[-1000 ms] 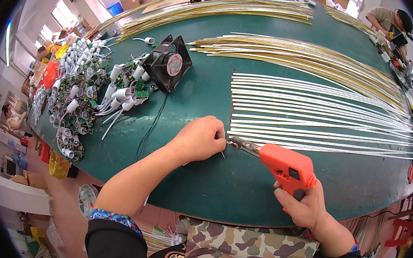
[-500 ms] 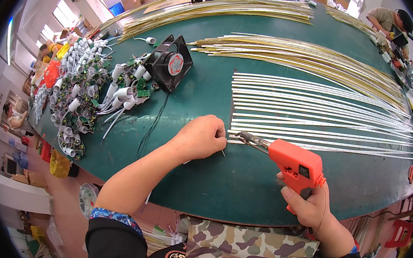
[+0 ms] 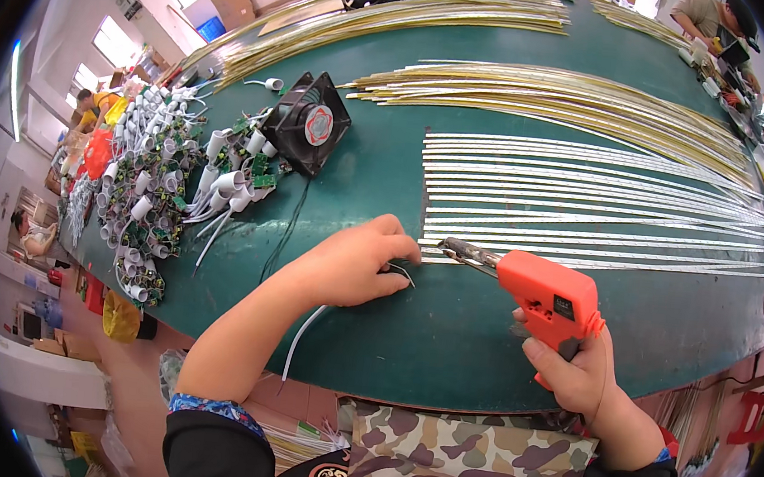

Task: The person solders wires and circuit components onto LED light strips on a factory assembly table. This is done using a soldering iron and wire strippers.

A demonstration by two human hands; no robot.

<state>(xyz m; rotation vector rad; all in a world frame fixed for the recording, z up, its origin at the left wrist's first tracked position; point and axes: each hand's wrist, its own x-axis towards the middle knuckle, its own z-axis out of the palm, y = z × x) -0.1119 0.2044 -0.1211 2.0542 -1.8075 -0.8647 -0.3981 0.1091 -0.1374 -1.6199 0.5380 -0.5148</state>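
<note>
While the right hand (image 3: 577,372) is gripping an orange-red plastic soldering gun with a dark metal tip (image 3: 542,293) right of centre, its fingers are clamping around the handle. The tip is pointing left over the lower left ends of a row of slim, flat white strips (image 3: 585,207); whether it is touching them, I cannot tell. At the centre of the frame, the left hand (image 3: 357,262) is curling its fingers on a thin white cable (image 3: 301,338); its forefinger tip is lying just beside the lowest strips' ends.

The dark green worktop (image 3: 472,355) is curving its near edge across the lower frame, above a camouflage-patterned cloth apron (image 3: 472,455). Bare surface is stretching beneath the gun, and more is lying between the left hand and a square black fan (image 3: 310,125) at upper left. A heap of white plastic cylinders and green circuit boards (image 3: 144,183) is bounding that room leftward, while a long yellowish bundle of strips (image 3: 549,97) is lining the upper side of the white row.
</note>
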